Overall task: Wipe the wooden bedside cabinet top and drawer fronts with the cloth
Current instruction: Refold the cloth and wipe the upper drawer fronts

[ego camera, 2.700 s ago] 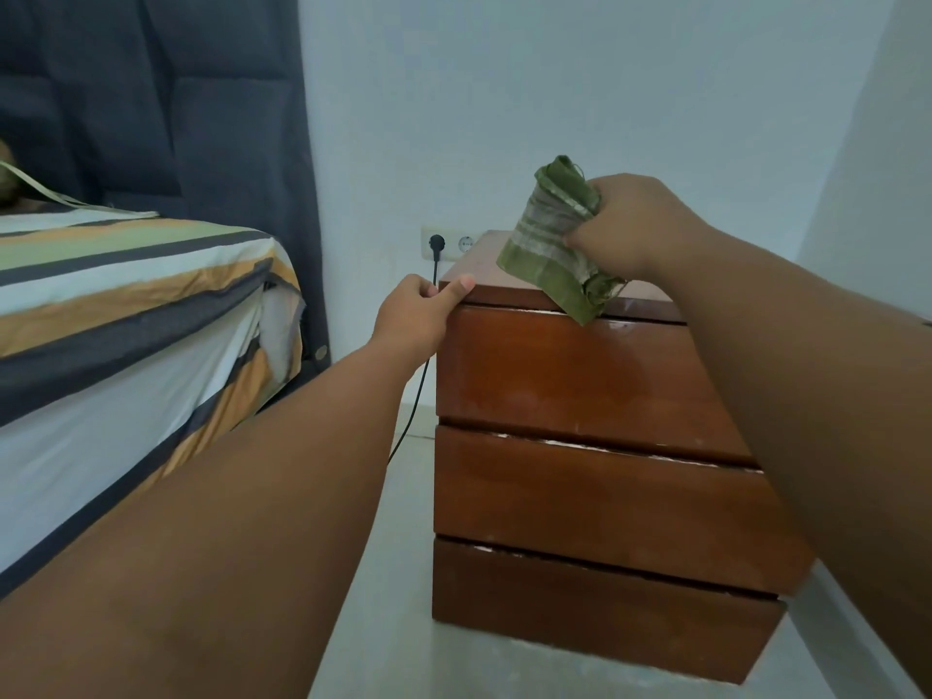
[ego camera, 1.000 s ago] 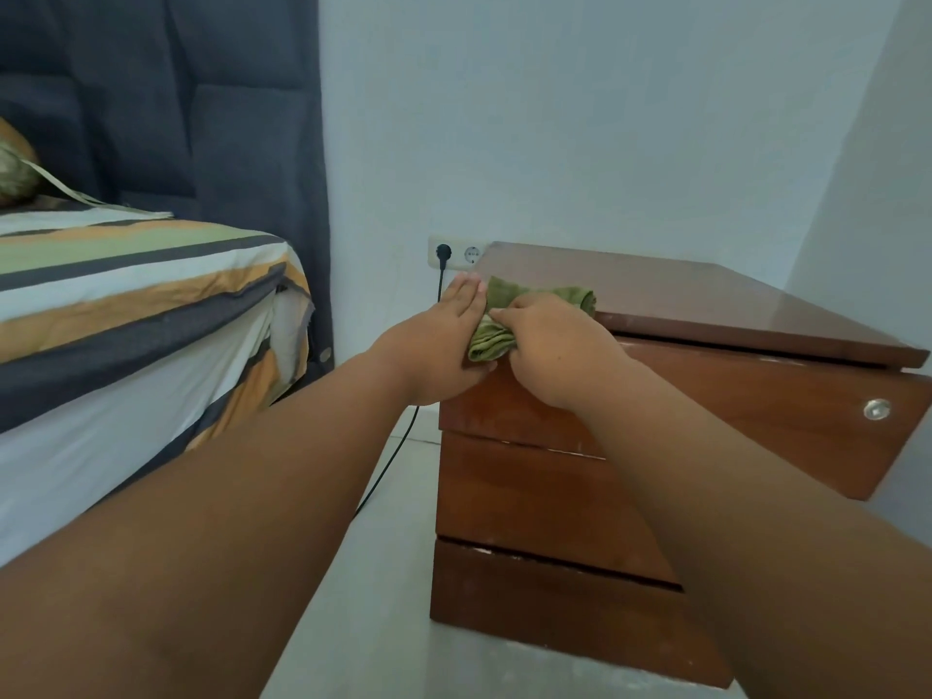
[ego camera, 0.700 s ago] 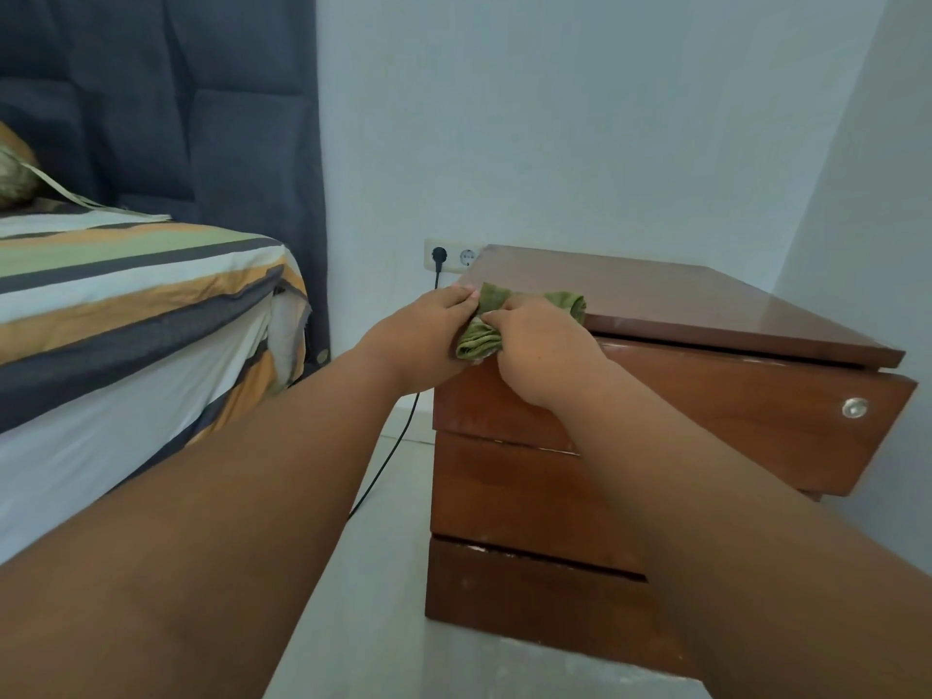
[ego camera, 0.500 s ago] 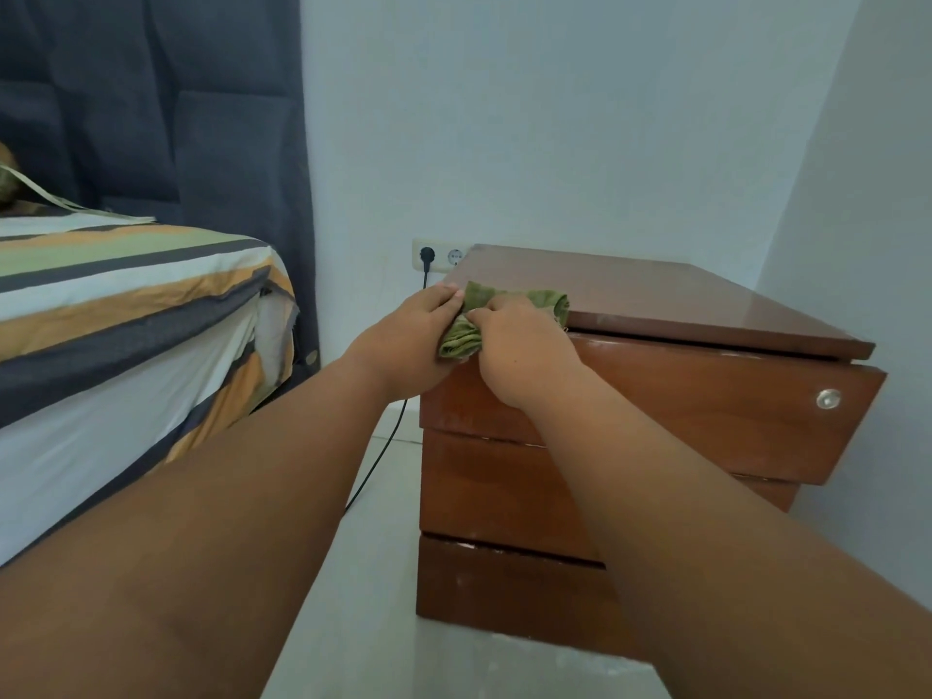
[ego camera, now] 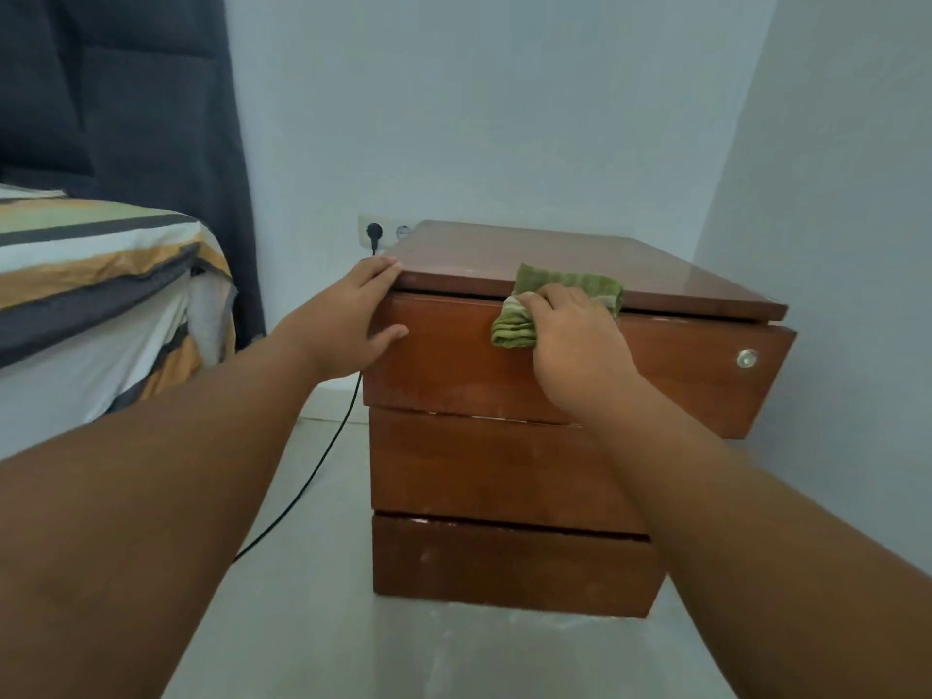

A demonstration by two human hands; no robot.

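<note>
The wooden bedside cabinet [ego camera: 504, 476] stands in the room's corner, with three drawer fronts under a glossy top [ego camera: 544, 259]. The top drawer [ego camera: 444, 365] sticks out a little and has a small metal lock [ego camera: 746, 358] at its right end. My right hand [ego camera: 575, 345] presses a folded green cloth [ego camera: 519, 320] against the front edge of the top and the upper part of the top drawer. My left hand [ego camera: 353, 320] grips the cabinet's left front corner, fingers on the top edge and thumb on the drawer front.
A bed [ego camera: 91, 295] with a striped cover stands to the left, a dark padded headboard [ego camera: 126, 103] behind it. A black cable [ego camera: 323, 456] runs from a wall socket [ego camera: 375, 232] down across the pale floor. A white wall is close on the cabinet's right.
My right hand has slid the cloth rightwards along the cabinet's front edge, away from the left corner. My left hand let go of the cloth and now holds that corner.
</note>
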